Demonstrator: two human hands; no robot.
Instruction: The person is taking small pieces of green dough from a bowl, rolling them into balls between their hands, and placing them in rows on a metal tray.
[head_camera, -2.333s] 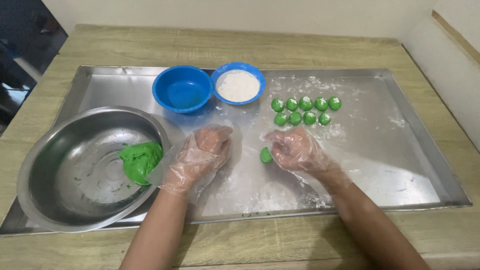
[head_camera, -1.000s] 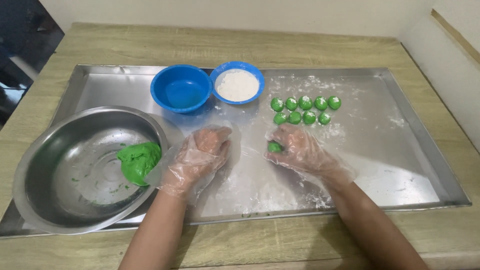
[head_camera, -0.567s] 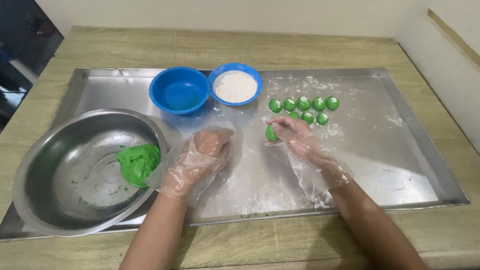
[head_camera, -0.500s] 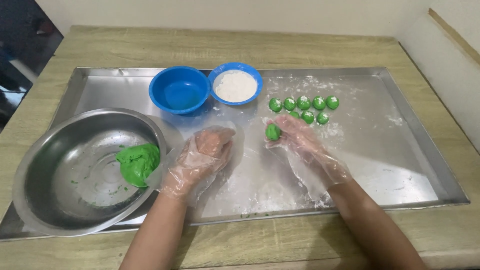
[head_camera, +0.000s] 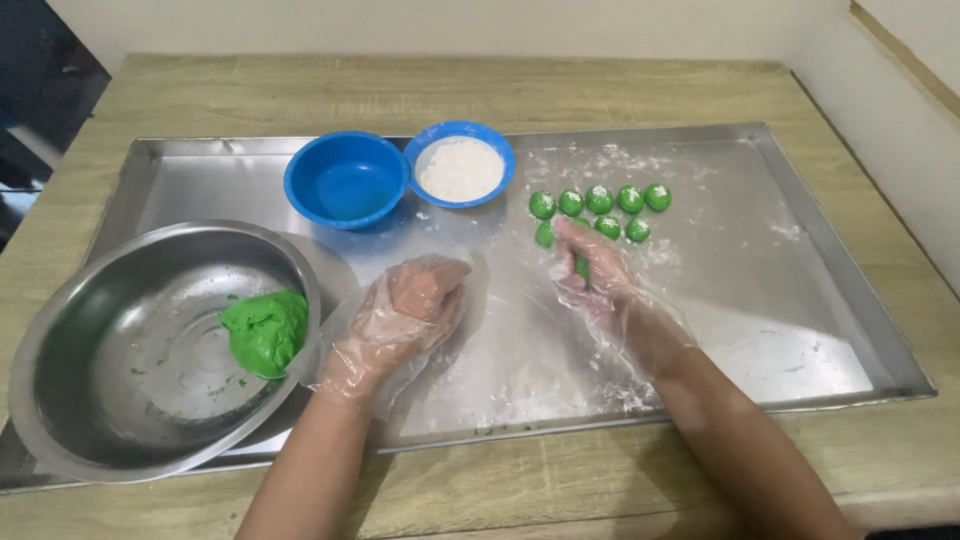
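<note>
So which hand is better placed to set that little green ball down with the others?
The right hand, probably. It holds the small green ball right beside the rows of green balls on the metal tray. The left hand rests farther off, nearer the steel bowl of green dough.

A single view is given, taken from the wearer's head and tilted steeply down and forward. The metal tray (head_camera: 820, 290) on the wooden table (head_camera: 400, 90) is seen at arm's reach, with both forearms entering from the bottom edge.
</note>
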